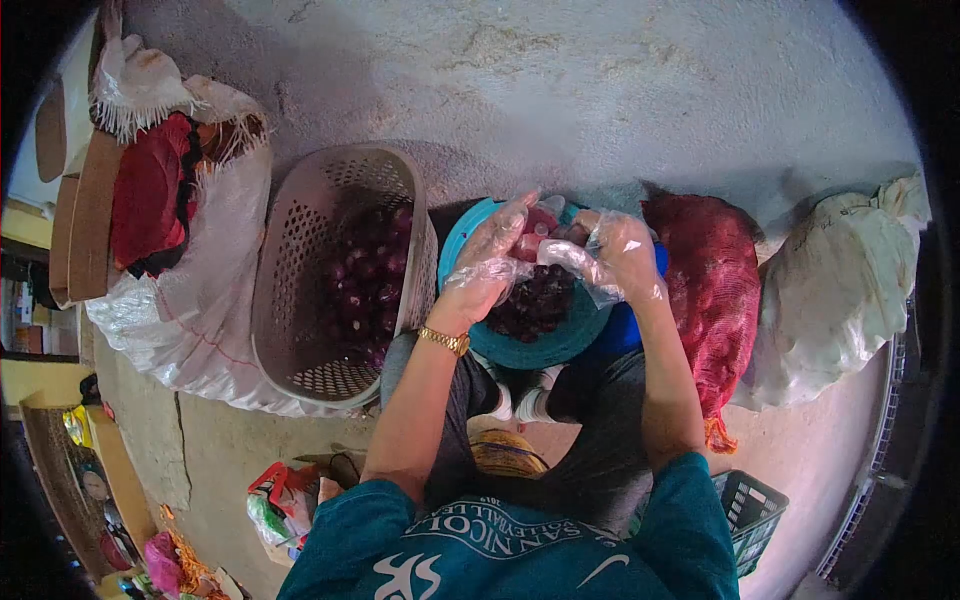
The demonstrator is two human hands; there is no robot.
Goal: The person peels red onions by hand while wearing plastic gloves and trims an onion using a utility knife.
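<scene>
My left hand point(495, 252), in a thin clear plastic glove and with a gold watch at the wrist, reaches over a turquoise basin point(465, 345). Its fingers are stretched out, beside a clear plastic bag point(536, 226) with pinkish things showing through. My right hand point(627, 255), gloved the same way, is curled at the bag's other side, closed on its crumpled plastic. Small dark red onions point(535, 305) lie in the basin below both hands. The fingertips are partly hidden by plastic and glare.
A grey perforated basket point(290, 250) of red onions stands left of the basin, with a white sack point(215, 290) beyond. To the right are a red mesh sack point(705, 290) and another white sack point(830, 290). A dark green crate point(750, 510) sits lower right. A concrete wall rises behind.
</scene>
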